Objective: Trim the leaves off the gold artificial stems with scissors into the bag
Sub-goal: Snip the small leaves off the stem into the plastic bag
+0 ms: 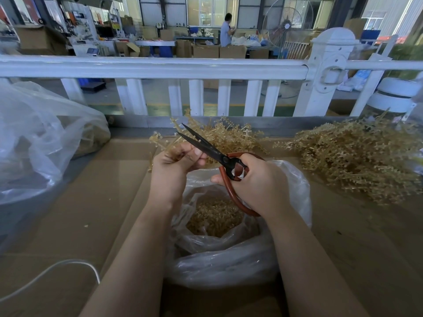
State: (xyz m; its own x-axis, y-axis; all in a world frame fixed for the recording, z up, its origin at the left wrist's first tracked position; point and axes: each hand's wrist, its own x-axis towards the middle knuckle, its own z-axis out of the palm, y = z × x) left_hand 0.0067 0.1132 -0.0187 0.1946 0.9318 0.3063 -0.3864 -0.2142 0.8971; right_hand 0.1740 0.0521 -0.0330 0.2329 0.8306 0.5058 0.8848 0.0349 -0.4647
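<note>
1. Cardboard-covered tabletop point(96, 202) is the work surface, and a white railing point(160, 67) runs along its far edge with a workshop floor beyond it.
2. Using the clear plastic bag point(229, 259) in the middle as the landmark: it sits open-mouthed right under both hands, and cut gold leaves point(215, 216) fill its bottom.
3. Left of the bag there's a good stretch of bare cardboard, then a big crumpled plastic bag point(41, 138) out at the left edge. A white cable point(57, 268) loops across the near-left corner.
4. Right of the bag, well apart from it, lies a fat pile of untrimmed gold stems point(357, 156), reaching nearly to the table's right edge.
5. Just behind the bag, between it and the railing, is a smaller bunch of gold stems point(229, 136).
6. Left hand point(176, 163) is above the bag's far rim, fingers curled in and pinching the base of one gold sprig point(160, 138) that sticks up and away.
7. Right hand point(258, 181) is wrapped through the reddish handles of the scissors point(206, 145), over the bag mouth.
8. Scissor blades are parted, pointing up-left, crossing just above the left hand's fingertips, right beside the held sprig.
</note>
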